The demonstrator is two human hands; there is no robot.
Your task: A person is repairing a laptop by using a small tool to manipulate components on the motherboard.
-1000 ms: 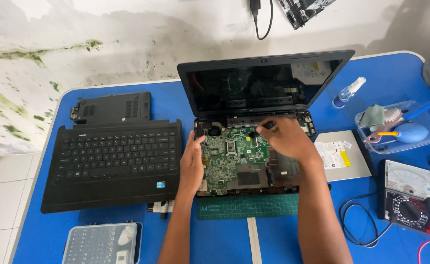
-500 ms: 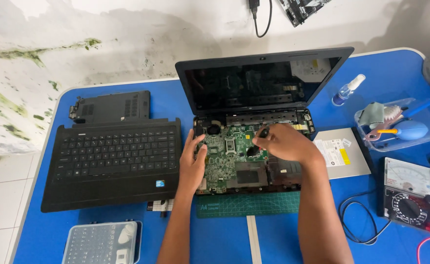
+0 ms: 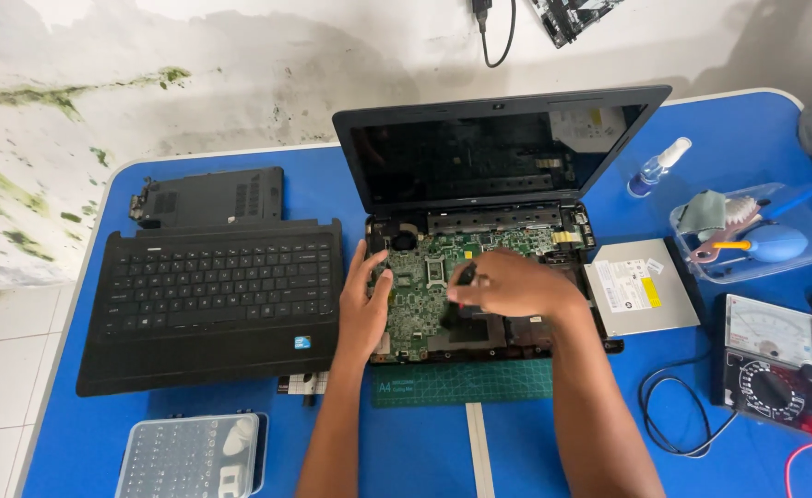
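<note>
While the left hand (image 3: 364,309) lies flat and open on the bare green circuit board (image 3: 424,286) at centre frame, the right hand (image 3: 512,284) pinches one small black tool (image 3: 464,276) over it. One detached keyboard (image 3: 210,304) sits left, one disc drive (image 3: 641,297) right.

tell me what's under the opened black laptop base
A green cutting mat pokes out beneath its front edge. How far the mat reaches under the opened black laptop base is covered, partly by the right hand.
</note>
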